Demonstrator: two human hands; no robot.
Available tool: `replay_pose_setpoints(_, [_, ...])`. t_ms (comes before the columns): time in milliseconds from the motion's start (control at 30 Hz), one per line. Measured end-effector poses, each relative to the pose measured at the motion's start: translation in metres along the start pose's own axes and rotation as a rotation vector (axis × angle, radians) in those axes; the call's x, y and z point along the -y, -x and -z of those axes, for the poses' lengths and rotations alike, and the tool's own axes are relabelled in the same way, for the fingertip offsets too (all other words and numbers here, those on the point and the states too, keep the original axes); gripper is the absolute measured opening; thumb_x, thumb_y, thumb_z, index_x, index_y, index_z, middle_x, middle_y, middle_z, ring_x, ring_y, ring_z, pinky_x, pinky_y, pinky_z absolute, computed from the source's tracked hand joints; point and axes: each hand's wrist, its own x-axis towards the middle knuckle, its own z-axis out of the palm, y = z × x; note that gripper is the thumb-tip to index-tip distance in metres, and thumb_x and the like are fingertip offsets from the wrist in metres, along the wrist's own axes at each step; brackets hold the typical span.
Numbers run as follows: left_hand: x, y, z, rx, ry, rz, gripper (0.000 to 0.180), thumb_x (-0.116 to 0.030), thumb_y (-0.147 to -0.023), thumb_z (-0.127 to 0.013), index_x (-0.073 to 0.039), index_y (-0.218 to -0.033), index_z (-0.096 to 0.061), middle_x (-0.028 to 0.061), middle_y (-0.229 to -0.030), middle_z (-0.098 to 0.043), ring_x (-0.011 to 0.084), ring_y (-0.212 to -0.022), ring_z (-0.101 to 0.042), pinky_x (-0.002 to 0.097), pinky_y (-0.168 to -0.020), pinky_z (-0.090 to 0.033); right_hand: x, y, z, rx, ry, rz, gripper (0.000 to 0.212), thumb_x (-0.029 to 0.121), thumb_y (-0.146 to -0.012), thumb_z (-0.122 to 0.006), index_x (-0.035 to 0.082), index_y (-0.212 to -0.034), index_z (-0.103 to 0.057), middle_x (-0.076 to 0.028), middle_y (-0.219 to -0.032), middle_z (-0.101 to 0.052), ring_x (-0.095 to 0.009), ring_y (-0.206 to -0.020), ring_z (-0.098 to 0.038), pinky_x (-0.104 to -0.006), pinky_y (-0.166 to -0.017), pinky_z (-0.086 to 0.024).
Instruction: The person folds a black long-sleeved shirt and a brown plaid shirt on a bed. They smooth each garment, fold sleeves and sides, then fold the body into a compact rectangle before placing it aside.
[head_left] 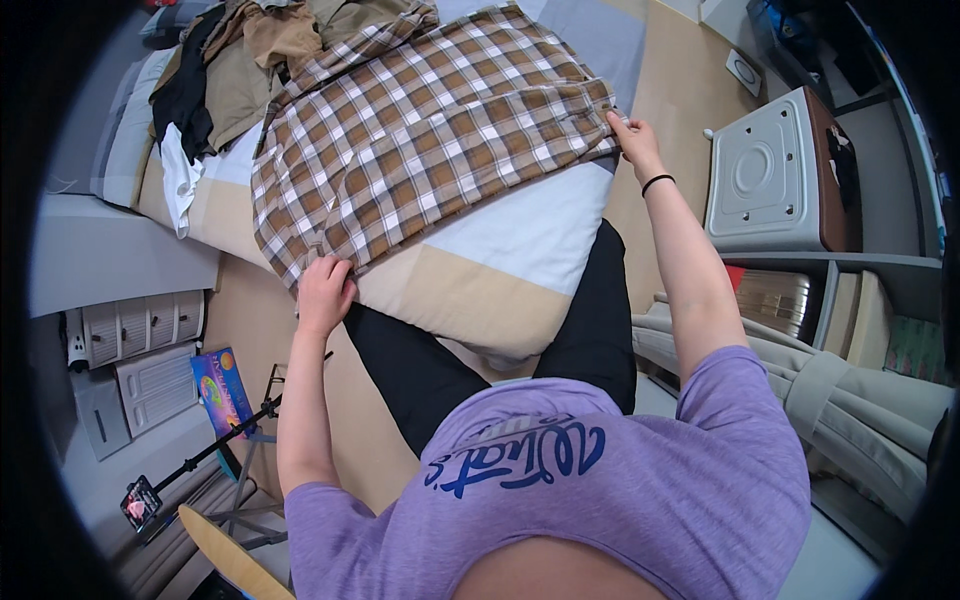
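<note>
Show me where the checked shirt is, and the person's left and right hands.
Checked shirt (425, 140): head view, middle of its spread fabric.
Left hand (323, 297): head view, back of the hand.
Right hand (638, 143): head view, back of the hand.

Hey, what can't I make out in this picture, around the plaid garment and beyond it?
In the head view:
Bedding beneath the plaid garment: hidden by that cloth.
The garment's underside: hidden by its own upper layer.
Brown clothes, far end: cut off by the top edge.
Phone, screen details: too small.
</note>
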Motion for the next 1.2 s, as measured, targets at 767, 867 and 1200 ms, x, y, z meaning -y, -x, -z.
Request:
replay_pose_setpoints(767, [0.063,-0.147,-0.026,0.011,1.115,0.504,0.021,-0.015,-0.097,-0.075,-0.011,-0.104,-0.055,-0.0102,-0.088,-0.051,0.0029,-0.083,-0.047,0.0214,-0.081,-0.04,0.163,-0.054,-0.007,0.77,0.687,0.429,0.049,0.031,-0.081,-0.09,0.004,-0.118,-0.073,-0.008,-0.094,-0.074,-0.022,-0.094,-0.068,-0.0351,-0.09,-0.051])
replay_pose_setpoints(867, [0.066,-0.142,-0.031,-0.012,1.046,0.559,0.025,-0.018,-0.097,-0.075,-0.011,-0.108,-0.053,-0.0074,-0.085,-0.053,0.0026,-0.078,-0.046,0.0213,-0.072,-0.039,0.158,-0.058,0.0,0.824,0.335,0.277,0.05,0.033,-0.081,-0.09,0.003,-0.116,-0.072,-0.008,-0.103,-0.074,-0.02,-0.1,-0.068,-0.0332,-0.093,-0.051])
replay_pose_setpoints(1200, [0.107,-0.037,0.016,0.696,0.918,0.843,0.025,-0.031,-0.089,-0.084,-0.01,-0.091,-0.071,-0.0099,-0.076,-0.058,0.0012,-0.064,-0.045,0.0245,-0.055,-0.033,0.075,-0.028,0.011,0.612,0.067,0.178,0.091,0.04,-0.085,-0.087,0.004,-0.156,-0.042,-0.014,-0.133,-0.066,-0.019,-0.115,-0.066,-0.0322,-0.099,-0.051])
